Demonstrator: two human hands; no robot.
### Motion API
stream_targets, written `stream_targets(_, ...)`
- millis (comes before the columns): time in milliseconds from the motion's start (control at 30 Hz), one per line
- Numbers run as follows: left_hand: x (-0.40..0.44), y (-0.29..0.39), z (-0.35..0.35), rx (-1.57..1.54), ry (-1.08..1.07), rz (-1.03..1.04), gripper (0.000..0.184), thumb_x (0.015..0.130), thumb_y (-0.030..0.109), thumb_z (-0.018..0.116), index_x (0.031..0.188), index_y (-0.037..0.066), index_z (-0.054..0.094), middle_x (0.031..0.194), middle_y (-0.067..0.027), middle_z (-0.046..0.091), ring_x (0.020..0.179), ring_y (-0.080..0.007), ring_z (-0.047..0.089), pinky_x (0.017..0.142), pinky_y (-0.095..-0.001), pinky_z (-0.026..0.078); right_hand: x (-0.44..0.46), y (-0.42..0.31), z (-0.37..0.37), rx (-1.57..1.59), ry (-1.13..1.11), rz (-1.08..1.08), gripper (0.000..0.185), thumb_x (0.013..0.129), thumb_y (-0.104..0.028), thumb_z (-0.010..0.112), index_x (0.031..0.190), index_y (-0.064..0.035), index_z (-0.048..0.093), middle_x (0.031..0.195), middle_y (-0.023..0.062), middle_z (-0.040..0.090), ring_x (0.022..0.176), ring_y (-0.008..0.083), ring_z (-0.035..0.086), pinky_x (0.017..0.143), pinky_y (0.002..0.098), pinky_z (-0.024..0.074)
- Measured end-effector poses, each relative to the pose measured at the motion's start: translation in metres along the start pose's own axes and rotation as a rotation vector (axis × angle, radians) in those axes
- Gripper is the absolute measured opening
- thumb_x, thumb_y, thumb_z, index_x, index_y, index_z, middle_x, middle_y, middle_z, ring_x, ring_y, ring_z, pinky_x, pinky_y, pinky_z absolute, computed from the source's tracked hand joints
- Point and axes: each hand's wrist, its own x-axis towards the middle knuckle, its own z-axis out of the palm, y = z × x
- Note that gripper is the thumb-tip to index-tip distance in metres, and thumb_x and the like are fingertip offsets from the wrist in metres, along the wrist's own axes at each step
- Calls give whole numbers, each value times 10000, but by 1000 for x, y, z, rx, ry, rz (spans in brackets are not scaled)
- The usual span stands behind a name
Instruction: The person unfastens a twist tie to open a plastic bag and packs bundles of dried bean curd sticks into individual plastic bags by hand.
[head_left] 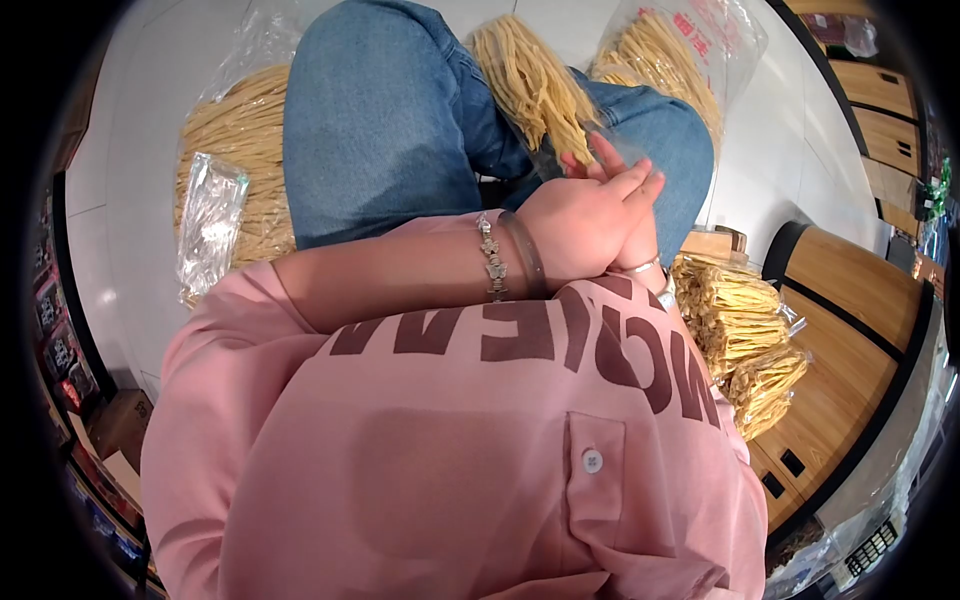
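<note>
My left hand (pixel 565 228), with bracelets on its wrist, crosses over to the right above my knee. It meets my right hand (pixel 643 243), which is partly hidden behind it, with a bangle on its wrist. Between the fingers of both hands is the end of a clear plastic bag (pixel 628 152), pinched together. Just beyond the fingertips lies a bundle of pale yellow dried bean curd sticks (pixel 530 80), partly over my jeans. How far the bag encloses this bundle is unclear.
Bagged sticks (pixel 265 120) lie left of my leg, with a folded clear plastic packet (pixel 212 215) on them. Another bagged bundle (pixel 660 65) is at the far right. Several packed bundles (pixel 735 325) are stacked beside wooden drawers (pixel 835 375). A cardboard box (pixel 118 425) stands at left.
</note>
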Motion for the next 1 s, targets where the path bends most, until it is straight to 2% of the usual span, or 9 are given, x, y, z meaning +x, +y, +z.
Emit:
stream_targets(67, -1, 0, 3, -17, 4, -1, 621, 707, 91, 571, 1289, 20, 366, 1287, -163, 435, 792, -268, 624, 647, -321, 513, 10, 15, 3, 222, 79, 51, 426, 881, -102, 508, 1273, -1, 376, 889, 62, 573, 812, 88, 530, 649, 198, 431)
stream_targets(133, -1, 0, 4, -16, 10, -4, 609, 713, 82, 559, 1288, 26, 369, 1289, -158, 434, 799, -262, 624, 644, -318, 513, 12, 2, 16, 198, 117, 27, 424, 873, -129, 531, 1252, 1, 392, 834, 51, 573, 740, 74, 512, 595, 190, 405)
stream_targets(267, 0, 0, 6, -4, 12, 0, 584, 725, 67, 532, 1286, 28, 373, 1295, -157, 427, 842, -253, 619, 638, -317, 514, 31, -11, 23, -193, 163, 166, 369, 847, -160, 579, 1153, 4, 453, 709, 37, 576, 586, 65, 483, 504, 189, 369)
stream_targets(367, 0, 0, 4, -17, -17, -2, 579, 724, 63, 522, 1282, 19, 374, 1295, -162, 425, 869, -248, 613, 636, -317, 514, 44, 9, 21, -287, 241, 78, 308, 817, -164, 618, 1041, 6, 490, 601, 36, 558, 512, 76, 482, 465, 209, 366)
stream_targets(467, -1, 0, 3, -21, -60, -8, 582, 720, 67, 517, 1280, 7, 372, 1294, -171, 424, 875, -245, 612, 638, -316, 515, 45, -4, 26, -435, 293, 155, 289, 773, -172, 666, 941, 2, 507, 562, 42, 550, 482, 94, 490, 446, 236, 374)
stream_targets(667, -4, -2, 11, 15, -63, 31, 583, 721, 92, 506, 1278, -13, 368, 1296, -180, 419, 862, -235, 617, 634, -300, 516, 61, 27, 15, -779, 379, 60, 239, 741, -201, 704, 762, -17, 553, 574, 28, 565, 515, 78, 521, 470, 227, 405)
stream_targets(767, -3, -3, 12, 10, -62, 39, 571, 729, 98, 495, 1272, -26, 370, 1294, -191, 417, 845, -233, 620, 623, -292, 516, 66, 23, 16, -815, 339, 69, 270, 733, -244, 699, 702, -16, 558, 576, 67, 576, 511, 130, 540, 491, 277, 426)
stream_targets(967, -2, -1, 12, 25, -113, 27, 556, 743, 94, 469, 1273, -37, 366, 1300, -210, 404, 809, -244, 624, 603, -299, 516, 76, 13, 22, -1063, 300, 122, 342, 719, -314, 675, 626, -8, 554, 595, 166, 577, 545, 303, 554, 554, 385, 444)
stream_targets(1000, -2, -1, 11, 23, -131, 14, 555, 745, 93, 466, 1275, -37, 365, 1302, -211, 401, 803, -246, 625, 601, -302, 517, 77, 14, 22, -1058, 305, 128, 343, 715, -314, 678, 624, -8, 553, 593, 170, 576, 548, 304, 556, 553, 385, 444)
